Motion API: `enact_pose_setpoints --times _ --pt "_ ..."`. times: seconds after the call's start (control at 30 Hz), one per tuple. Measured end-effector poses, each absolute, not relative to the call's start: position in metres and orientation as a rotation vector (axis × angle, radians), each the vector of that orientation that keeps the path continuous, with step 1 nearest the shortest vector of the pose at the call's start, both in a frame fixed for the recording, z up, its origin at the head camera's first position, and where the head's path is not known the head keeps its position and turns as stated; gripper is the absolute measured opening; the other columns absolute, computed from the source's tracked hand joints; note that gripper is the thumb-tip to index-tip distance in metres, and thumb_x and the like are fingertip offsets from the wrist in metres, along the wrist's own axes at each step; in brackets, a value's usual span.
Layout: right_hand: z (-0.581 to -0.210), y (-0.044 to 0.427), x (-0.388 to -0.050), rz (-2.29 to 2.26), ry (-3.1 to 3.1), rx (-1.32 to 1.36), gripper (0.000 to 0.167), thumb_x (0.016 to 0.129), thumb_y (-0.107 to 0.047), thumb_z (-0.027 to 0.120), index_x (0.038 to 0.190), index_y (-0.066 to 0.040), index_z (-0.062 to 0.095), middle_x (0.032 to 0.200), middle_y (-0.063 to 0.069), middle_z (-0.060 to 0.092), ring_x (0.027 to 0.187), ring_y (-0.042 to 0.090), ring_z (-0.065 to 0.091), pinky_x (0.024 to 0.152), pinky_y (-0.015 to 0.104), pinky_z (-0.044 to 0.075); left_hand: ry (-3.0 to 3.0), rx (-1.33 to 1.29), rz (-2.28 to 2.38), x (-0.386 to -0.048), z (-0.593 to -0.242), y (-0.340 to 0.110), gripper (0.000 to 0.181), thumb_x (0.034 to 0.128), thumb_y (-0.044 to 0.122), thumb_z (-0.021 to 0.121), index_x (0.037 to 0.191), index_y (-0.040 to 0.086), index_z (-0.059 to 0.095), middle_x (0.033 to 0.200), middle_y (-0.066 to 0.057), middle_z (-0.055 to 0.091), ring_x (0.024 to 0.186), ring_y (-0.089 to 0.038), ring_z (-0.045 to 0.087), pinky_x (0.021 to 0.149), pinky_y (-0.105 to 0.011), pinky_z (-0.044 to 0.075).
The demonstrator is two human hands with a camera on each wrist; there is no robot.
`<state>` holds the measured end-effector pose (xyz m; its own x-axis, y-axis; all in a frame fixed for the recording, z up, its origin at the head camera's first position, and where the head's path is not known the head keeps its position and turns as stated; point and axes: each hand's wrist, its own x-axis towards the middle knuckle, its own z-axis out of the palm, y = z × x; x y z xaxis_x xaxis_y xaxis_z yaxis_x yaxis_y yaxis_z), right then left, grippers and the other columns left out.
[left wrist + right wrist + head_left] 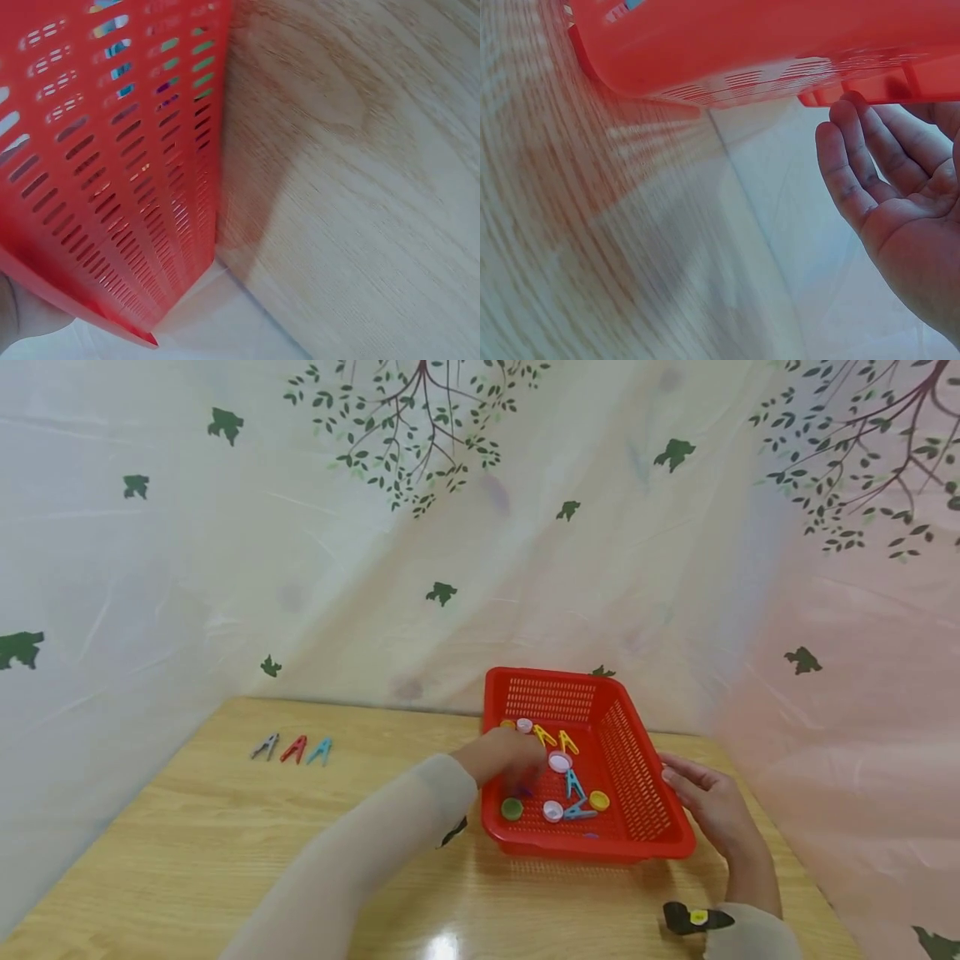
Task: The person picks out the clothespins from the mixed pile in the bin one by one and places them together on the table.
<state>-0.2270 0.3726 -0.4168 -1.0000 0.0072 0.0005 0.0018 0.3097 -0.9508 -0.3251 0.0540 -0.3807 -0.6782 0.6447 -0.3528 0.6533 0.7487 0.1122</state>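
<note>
A red plastic basket (pixel 633 760) with slotted walls stands on the wooden table. My left hand (pixel 504 756) reaches over its left wall; the fingers are blurred inside, near a purple piece (pixel 523 792), and whether they grip anything is hidden. On the basket's right rim rests my right hand (pixel 708 802), thumb at the edge and fingers (pixel 844 161) beneath it. Inside lie yellow clothespins (pixel 567 742), blue clothespins (pixel 574 784), a green cap (pixel 512 809), a yellow cap (pixel 599 800) and several whitish caps (pixel 552 811).
On the table's left stand a grey clothespin (pixel 266 746), a red clothespin (pixel 295 749) and a light-blue clothespin (pixel 320 751) in a row. A cloth backdrop (pixel 360 610) with leaf patterns rises behind the wooden table (pixel 187 827).
</note>
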Motion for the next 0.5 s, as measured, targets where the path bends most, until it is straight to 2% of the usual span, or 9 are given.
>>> enact_pose_setpoints --times 0.07,0.23,0.4,0.5 --pt "-0.4171 0.3726 -0.2272 1.835 -2.537 -0.014 0.067 0.098 -0.045 0.065 0.151 -0.007 0.05 0.128 -0.016 0.066 0.108 -0.005 0.064 0.089 0.018 0.053 2.563 1.103 -0.116 -0.3251 -0.3821 0.055 0.02 0.0842 0.02 0.086 0.092 0.027 0.069 0.088 0.01 0.065 0.085 -0.011 0.062 0.081 -0.032 0.057" --pt "-0.4186 0.3736 -0.228 1.862 -2.519 0.001 0.066 0.098 -0.044 0.066 0.15 -0.006 0.051 0.127 -0.017 0.066 0.109 -0.004 0.063 0.089 0.018 0.053 2.558 1.127 -0.104 -0.3231 -0.3859 0.0576 0.022 0.0836 0.024 0.086 0.093 0.028 0.067 0.087 0.011 0.065 0.083 -0.01 0.062 0.081 -0.032 0.057" --pt "-0.4205 0.3741 -0.2289 1.873 -2.514 0.016 0.065 0.099 -0.043 0.066 0.15 -0.006 0.051 0.127 -0.017 0.066 0.11 -0.004 0.063 0.09 0.019 0.054 2.54 1.22 -0.103 -0.322 -0.3895 0.0604 0.023 0.086 0.028 0.084 0.104 0.029 0.07 0.095 0.013 0.067 0.089 -0.008 0.063 0.089 -0.033 0.056" --pt "-0.4207 0.3743 -0.2293 1.869 -2.517 0.005 0.065 0.099 -0.043 0.066 0.15 -0.006 0.051 0.128 -0.016 0.066 0.11 -0.004 0.063 0.09 0.019 0.054 2.525 1.258 -0.053 -0.3214 -0.3898 0.0621 0.02 0.0893 0.029 0.08 0.107 0.026 0.07 0.096 0.012 0.067 0.09 -0.007 0.063 0.089 -0.031 0.056"
